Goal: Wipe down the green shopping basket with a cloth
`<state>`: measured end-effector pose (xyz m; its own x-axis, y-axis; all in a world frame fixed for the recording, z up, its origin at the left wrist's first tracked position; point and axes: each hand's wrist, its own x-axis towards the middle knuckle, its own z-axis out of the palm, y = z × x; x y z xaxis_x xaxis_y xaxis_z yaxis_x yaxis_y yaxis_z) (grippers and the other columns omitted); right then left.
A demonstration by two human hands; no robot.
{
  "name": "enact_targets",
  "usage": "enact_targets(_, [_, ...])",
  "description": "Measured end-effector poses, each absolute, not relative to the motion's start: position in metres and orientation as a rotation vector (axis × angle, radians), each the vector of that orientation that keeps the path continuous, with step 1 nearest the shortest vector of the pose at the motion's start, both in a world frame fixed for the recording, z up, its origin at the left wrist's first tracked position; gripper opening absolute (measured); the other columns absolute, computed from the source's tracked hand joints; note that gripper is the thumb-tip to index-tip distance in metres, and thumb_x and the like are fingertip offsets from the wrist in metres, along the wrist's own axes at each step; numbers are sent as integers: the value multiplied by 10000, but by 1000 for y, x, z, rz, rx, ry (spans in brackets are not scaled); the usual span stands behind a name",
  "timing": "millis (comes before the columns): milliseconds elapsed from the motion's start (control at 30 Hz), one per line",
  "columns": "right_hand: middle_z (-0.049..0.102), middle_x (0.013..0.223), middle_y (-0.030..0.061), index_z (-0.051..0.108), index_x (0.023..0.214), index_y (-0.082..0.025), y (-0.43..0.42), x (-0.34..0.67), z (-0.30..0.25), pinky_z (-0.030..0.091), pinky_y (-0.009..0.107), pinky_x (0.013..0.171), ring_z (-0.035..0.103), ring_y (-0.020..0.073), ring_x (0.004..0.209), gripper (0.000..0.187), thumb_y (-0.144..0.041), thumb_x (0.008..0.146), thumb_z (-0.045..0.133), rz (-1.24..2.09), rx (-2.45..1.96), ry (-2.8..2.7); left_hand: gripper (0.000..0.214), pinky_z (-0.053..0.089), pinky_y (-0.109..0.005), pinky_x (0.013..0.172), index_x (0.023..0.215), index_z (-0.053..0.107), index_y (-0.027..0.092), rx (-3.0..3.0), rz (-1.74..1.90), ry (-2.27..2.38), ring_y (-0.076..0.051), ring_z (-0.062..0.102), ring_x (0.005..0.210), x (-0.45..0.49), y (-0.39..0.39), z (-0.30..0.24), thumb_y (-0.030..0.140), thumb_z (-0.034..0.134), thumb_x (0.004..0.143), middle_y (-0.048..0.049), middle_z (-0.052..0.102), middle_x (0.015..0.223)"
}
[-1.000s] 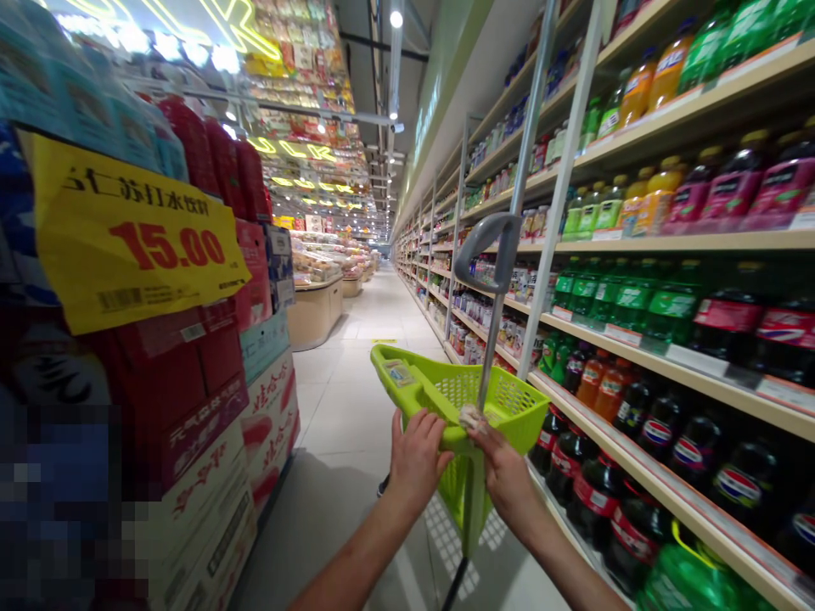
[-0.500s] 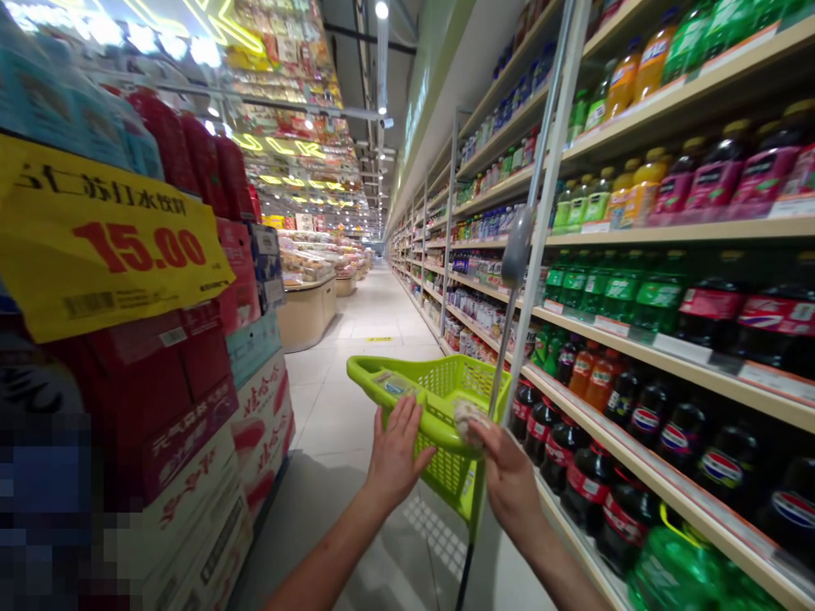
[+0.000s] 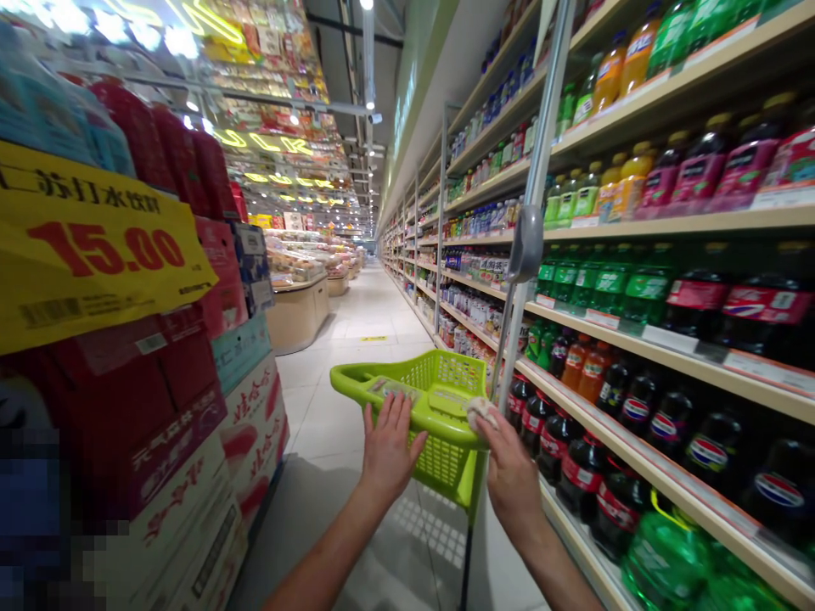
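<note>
– Basket (image 3: 446,462), position?

– Mid-aisle, near me, close to the right shelves (image 3: 675,344). It is green mesh. Its grey handle (image 3: 525,246) stands up from the near right corner and leans toward the shelving. I cannot tell whether its underside meets the floor (image 3: 344,424).

– Left hand (image 3: 388,445)?

– Fingers spread and palm flat on the near rim (image 3: 446,433). It grips nothing. In my judgement it is a brace: a flat palm there would stop the basket swinging.

– Right hand (image 3: 509,475)?

– Fingertips pinched on a small pale wad (image 3: 479,413), which is pressed to the rim at the foot of the handle. I cannot tell whether the wad is cloth or paper. Held that low and tight, it appears meant to bear on the plastic, not to be carried.

– Spacing of the hands?

– Apart, one at each end of the near rim, with bare rim between them.

– Surroundings?

– On the right, bottles (image 3: 627,407) stand in rows with labels facing the aisle, presumably for reading in passing. On the left, red and white cartons (image 3: 184,441) are stacked from the floor. A yellow price sign (image 3: 95,255) hangs over their front face, at about eye level.
</note>
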<state>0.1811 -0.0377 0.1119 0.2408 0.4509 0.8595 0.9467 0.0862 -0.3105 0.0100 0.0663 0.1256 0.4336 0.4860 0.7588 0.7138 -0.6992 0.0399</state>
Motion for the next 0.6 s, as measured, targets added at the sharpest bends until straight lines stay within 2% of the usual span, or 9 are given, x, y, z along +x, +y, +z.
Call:
enact_targets(133, [520, 1240, 57, 606, 1080, -221, -40, 165, 112, 395, 371, 991, 416, 183, 1205, 417, -63, 780, 362, -644, -1400, -1529, 449, 163, -530, 1029, 1202, 496, 134, -2404, -1129, -1039, -286, 441, 1175, 9, 61, 126, 380, 433, 832, -121, 518, 1251])
enact_targets(233, [504, 1261, 55, 589, 1110, -218, -47, 181, 112, 397, 371, 990, 419, 181, 1203, 426, -67, 793, 349, -658, -1419, -1537, 447, 157, -532, 1031, 1216, 483, 137, -2405, -1105, -1022, -279, 446, 1170, 5, 57, 127, 362, 428, 833, -118, 518, 1252])
enact_targets(367, [521, 1240, 65, 576, 1127, -212, -49, 191, 112, 424, 370, 964, 477, 179, 1151, 440, -63, 793, 331, -712, -1501, -1402, 457, 185, -521, 1025, 1215, 487, 133, -2387, -1100, -1028, -284, 444, 1167, 8, 48, 127, 363, 444, 822, -120, 516, 1255])
enact_targets(600, [540, 1220, 74, 594, 1100, -213, -41, 141, 112, 408, 388, 979, 392, 190, 1224, 436, -30, 786, 354, -734, -1250, -1624, 423, 250, -488, 998, 1190, 509, 144, -2443, -1136, -1001, -274, 455, 1157, 2, 40, 130, 343, 452, 821, -119, 517, 1254])
